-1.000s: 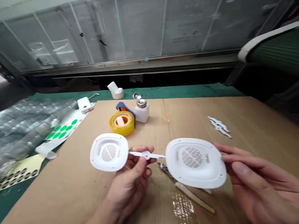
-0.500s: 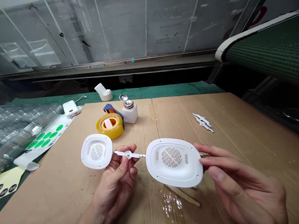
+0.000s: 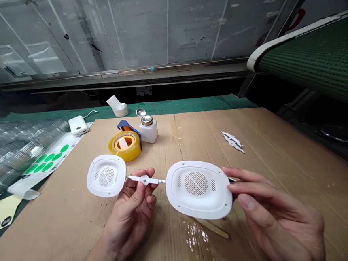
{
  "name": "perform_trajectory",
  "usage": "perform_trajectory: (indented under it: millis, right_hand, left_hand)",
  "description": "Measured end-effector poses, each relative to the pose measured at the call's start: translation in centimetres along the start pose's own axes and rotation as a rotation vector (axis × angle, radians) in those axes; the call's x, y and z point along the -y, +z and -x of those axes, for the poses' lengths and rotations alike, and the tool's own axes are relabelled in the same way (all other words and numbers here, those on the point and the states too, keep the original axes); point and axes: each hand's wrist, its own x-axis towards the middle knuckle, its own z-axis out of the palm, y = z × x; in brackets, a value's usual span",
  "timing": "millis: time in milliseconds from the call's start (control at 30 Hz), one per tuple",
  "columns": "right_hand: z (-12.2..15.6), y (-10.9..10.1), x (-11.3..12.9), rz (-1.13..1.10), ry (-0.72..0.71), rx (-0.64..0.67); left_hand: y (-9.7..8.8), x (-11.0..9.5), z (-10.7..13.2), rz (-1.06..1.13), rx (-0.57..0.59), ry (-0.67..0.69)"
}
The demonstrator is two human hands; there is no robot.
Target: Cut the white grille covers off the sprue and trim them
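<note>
Between the thumb and fingers of my left hand (image 3: pixel 134 205) is a slim white plastic connecting piece (image 3: pixel 145 180) with a round middle. A smaller white perforated plastic cover (image 3: pixel 106 175) sits at its left end. On its right side lies a larger white perforated plastic cover (image 3: pixel 199 190), and the link between them looks thin and beaded. My right hand (image 3: pixel 272 211) grips the larger cover's right edge, fingertips partly behind it. Both covers are held above the cardboard, slotted faces towards me. Small screw holes show around their rims.
A yellow tape roll (image 3: pixel 126 147) on a blue dispenser and a white pump bottle (image 3: pixel 149 130) stand behind. More white plastic pieces (image 3: pixel 232 141) lie right on the cardboard (image 3: pixel 79 236). Clear plastic packaging (image 3: pixel 17 152) and sticker sheets (image 3: pixel 4 212) are left; a green conveyor (image 3: pixel 313 53) is right.
The whole scene has shifted slightly left in view. Both hands keep their hold on the white pieces, with little other visible change.
</note>
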Motion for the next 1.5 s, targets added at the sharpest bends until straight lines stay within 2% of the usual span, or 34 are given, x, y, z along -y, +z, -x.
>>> perform_trajectory:
  millis: [267, 367, 500, 600, 767, 867, 933, 1000, 1067, 1100, 1133, 1167, 1200, 1233, 1267, 1300, 1333, 1367, 1400, 1500]
  right_hand:
    - [0.0, 0.0, -0.1, 0.005, -0.011, 0.000]
    - [-0.1, 0.4, 0.2, -0.029, 0.015, -0.042]
    - [-0.5, 1.1, 0.4, -0.171, 0.186, -0.114]
    - [-0.6, 1.1, -0.1, -0.228, 0.290, -0.067]
    - [-0.5, 0.8, -0.5, -0.283, 0.363, 0.014]
    - [-0.8, 1.0, -0.1, -0.457, 0.555, 0.124]
    - [-1.4, 1.0, 0.1, -0.588, 0.707, 0.148]
    - [-2.1, 0.7, 0.3, -0.625, 0.778, 0.027]
    - [-2.8, 0.2, 0.4, -0.578, 0.787, -0.170]
    - [-3.2, -0.1, 0.5, -0.546, 0.790, -0.255]
    - [-3.5, -0.3, 0.6, -0.518, 0.790, -0.318]
    - [-3.7, -0.5, 0.6, -0.500, 0.792, -0.353]
    - [-3.9, -0.6, 0.7, -0.492, 0.789, -0.367]
    - [-4.0, -0.6, 0.7, -0.492, 0.781, -0.365]
    - [-4.0, -0.6, 0.7, -0.498, 0.773, -0.349]
    - [-4.0, -0.5, 0.7, -0.506, 0.768, -0.325]
    - [-3.9, -0.5, 0.6, -0.516, 0.771, -0.287]
    - [-3.8, -0.6, 0.5, -0.526, 0.785, -0.237]
    - [-3.6, -0.7, 0.4, -0.535, 0.802, -0.176]
    - [-3.1, -1.4, 0.3, -0.568, 0.822, 0.023]
  left_hand:
    - [-0.1, -0.1, 0.1, -0.004, -0.011, -0.004]
    - [-0.3, -0.1, 0.0, -0.008, 0.007, 0.002]
    - [-0.5, 0.1, 0.2, -0.036, 0.080, 0.002]
    - [-0.4, 0.2, 0.3, -0.050, 0.114, -0.003]
    - [-0.3, 0.3, 0.2, -0.046, 0.095, 0.010]
    - [-0.3, 0.4, 0.3, -0.115, 0.100, 0.006]
    - [-0.3, 0.4, 0.5, -0.239, 0.129, -0.038]
    - [-0.2, 0.3, 1.2, -0.462, 0.218, -0.108]
    - [0.0, 0.1, 2.1, -0.809, 0.456, -0.071]
    - [0.1, -0.1, 2.5, -0.993, 0.641, 0.025]
    - [0.2, -0.3, 2.9, -1.133, 0.840, 0.202]
    - [0.2, -0.6, 3.2, -1.230, 0.978, 0.444]
    - [0.2, -0.9, 3.4, -1.297, 1.024, 0.724]
    - [0.1, -1.3, 3.4, -1.360, 0.965, 0.995]
    - [0.0, -1.7, 3.2, -1.446, 0.821, 1.220]
    - [-0.1, -2.2, 2.9, -1.564, 0.631, 1.369]
    - [-0.3, -2.8, 2.5, -1.709, 0.483, 1.414]
    - [-0.4, -3.3, 2.0, -1.852, 0.399, 1.383]
    - [-0.6, -3.8, 1.5, -1.962, 0.380, 1.303]
    - [-1.1, -5.0, 0.5, -2.079, 0.431, 0.895]
